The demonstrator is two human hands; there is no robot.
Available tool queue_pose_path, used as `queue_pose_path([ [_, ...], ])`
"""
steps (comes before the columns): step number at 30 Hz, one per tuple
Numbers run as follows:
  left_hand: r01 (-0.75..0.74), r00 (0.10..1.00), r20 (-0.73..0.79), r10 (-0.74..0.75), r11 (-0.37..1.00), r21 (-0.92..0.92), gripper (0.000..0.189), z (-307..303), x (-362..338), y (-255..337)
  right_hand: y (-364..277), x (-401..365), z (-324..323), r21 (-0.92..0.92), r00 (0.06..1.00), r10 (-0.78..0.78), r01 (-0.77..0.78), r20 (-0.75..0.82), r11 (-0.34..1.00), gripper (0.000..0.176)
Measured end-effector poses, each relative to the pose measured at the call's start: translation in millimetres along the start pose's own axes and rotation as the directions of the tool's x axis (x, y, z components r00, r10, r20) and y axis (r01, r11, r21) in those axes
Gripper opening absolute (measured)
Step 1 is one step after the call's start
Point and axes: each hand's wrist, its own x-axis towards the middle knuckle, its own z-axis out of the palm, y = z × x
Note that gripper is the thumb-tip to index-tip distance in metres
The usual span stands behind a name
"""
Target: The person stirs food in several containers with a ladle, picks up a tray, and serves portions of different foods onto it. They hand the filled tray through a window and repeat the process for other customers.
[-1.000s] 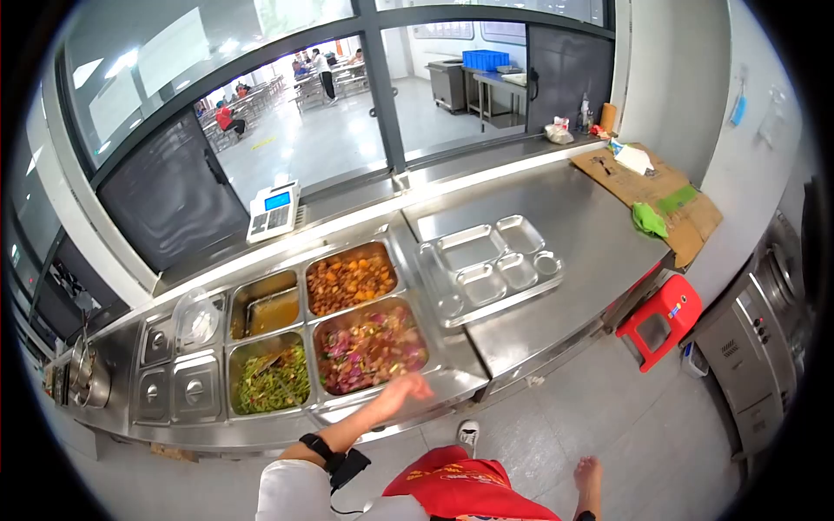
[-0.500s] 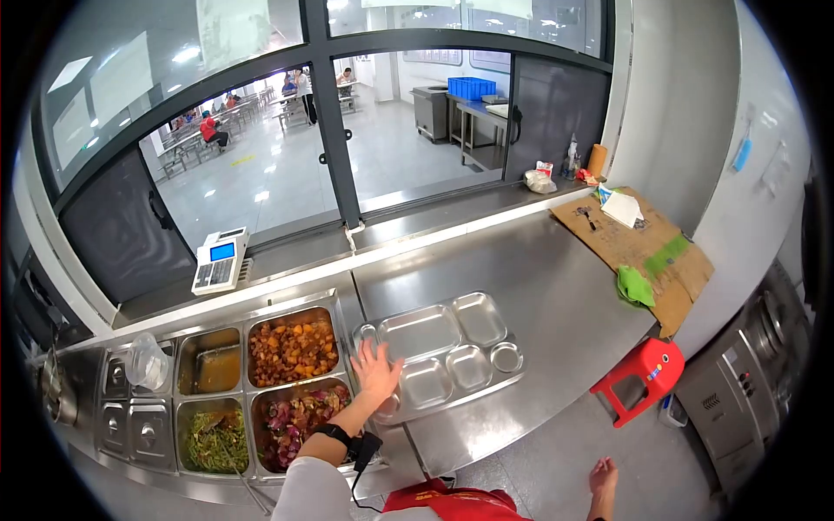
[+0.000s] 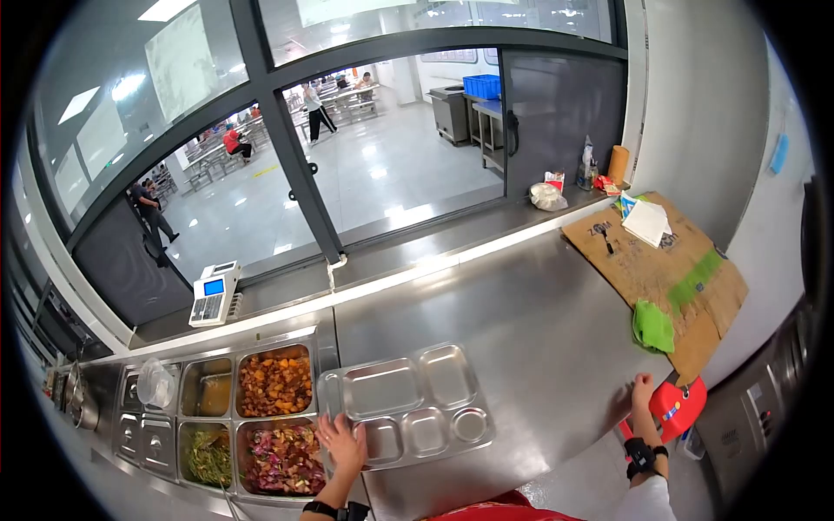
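Observation:
A steel compartment tray (image 3: 382, 387) lies on the counter, its hollows bare. Over its lower left corner is my left hand (image 3: 344, 443), fingers spread and resting at the tray's edge beside the food pans. My right hand (image 3: 642, 390) hovers near the counter's right edge, above the red stool (image 3: 678, 406), with its fingers curled in; I see nothing in it. Left of the tray, one pan holds diced orange and brown food (image 3: 275, 382), and the pan below it holds purple onion and meat pieces (image 3: 282, 458).
Farther left are a pan of green vegetables (image 3: 208, 456), a pan of brown liquid (image 3: 207, 388) and lidded pans (image 3: 158, 443). A card terminal (image 3: 213, 293) stands on the sill. Cardboard (image 3: 643, 252) with a green cloth (image 3: 652, 326) covers the counter's right end.
My left hand has shifted from over the tray's upper left side to its lower left corner. My right hand has risen to counter height. The view has turned and moved somewhat.

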Motion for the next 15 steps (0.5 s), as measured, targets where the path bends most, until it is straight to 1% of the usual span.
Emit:
queue_pose_path([
  [1, 0.045, 0.999, -0.005, -0.045, 0.999, 0.023, 0.053, -0.9, -7.6, 8.3, -15.6, 14.8, 11.5, -0.194, 0.985, -0.167, 0.171, 0.039, 0.966, 0.01],
  [2, 0.092, 0.996, -0.013, -0.092, 0.995, 0.043, 0.053, -2.1, -14.3, 19.5, -34.7, 29.1, 22.9, -0.367, 0.94, -0.324, 0.341, 0.109, 0.865, 0.012],
  [4, 0.167, 0.985, -0.063, -0.161, 0.981, 0.1, 0.051, 2.2, -23.2, 36.6, -59.2, 56.9, 38.2, -0.498, 0.924, -0.351, 0.378, 0.15, 0.781, 0.017],
  [5, 0.229, 0.971, -0.094, -0.221, 0.97, 0.081, 0.05, 1.5, -26.6, 44.1, -68.1, 67.5, 41.0, -0.56, 0.916, -0.361, 0.395, 0.176, 0.728, 0.02],
  [6, 0.294, 0.948, -0.152, -0.279, 0.952, 0.087, 0.049, 7.4, -27.0, 47.6, -70.6, 81.1, 47.6, -0.675, 0.934, -0.331, 0.328, 0.13, 0.66, 0.031],
  [7, 0.359, 0.918, -0.212, -0.334, 0.929, 0.092, 0.048, 12.3, -28.7, 51.8, -73.4, 92.4, 51.3, -0.711, 0.943, -0.315, 0.295, 0.109, 0.638, 0.035],
  [8, 0.376, 0.908, -0.231, -0.35, 0.923, 0.081, 0.046, 14.6, -31.4, 55.2, -76.2, 100.9, 55.7, -0.743, 0.951, -0.298, 0.261, 0.087, 0.616, 0.039],
  [9, 0.387, 0.904, -0.249, -0.348, 0.912, 0.132, 0.046, 14.7, -32.2, 60.6, -76.4, 110.4, 61.5, -0.772, 0.957, -0.283, 0.227, 0.063, 0.594, 0.043],
  [10, 0.398, 0.9, -0.268, -0.344, 0.9, 0.18, 0.046, 17.2, -30.4, 64.6, -75.9, 117.3, 64.2, -0.76, 0.983, -0.152, 0.176, 0.102, 0.625, 0.05],
  [12, 0.395, 0.899, -0.311, -0.309, 0.88, 0.264, 0.045, 20.5, -27.2, 71.1, -64.6, 114.6, 67.7, -0.799, 0.955, -0.278, 0.248, 0.106, 0.548, 0.051],
  [13, 0.421, 0.892, -0.288, -0.348, 0.871, 0.252, 0.045, 19.9, -26.5, 72.5, -57.6, 112.7, 69.3, -0.817, 0.935, -0.339, 0.275, 0.105, 0.507, 0.052],
  [15, 0.466, 0.878, -0.241, -0.415, 0.855, 0.228, 0.044, 18.8, -24.1, 74.8, -52.6, 118.1, 71.2, -0.825, 0.946, -0.298, 0.265, 0.124, 0.5, 0.055],
])
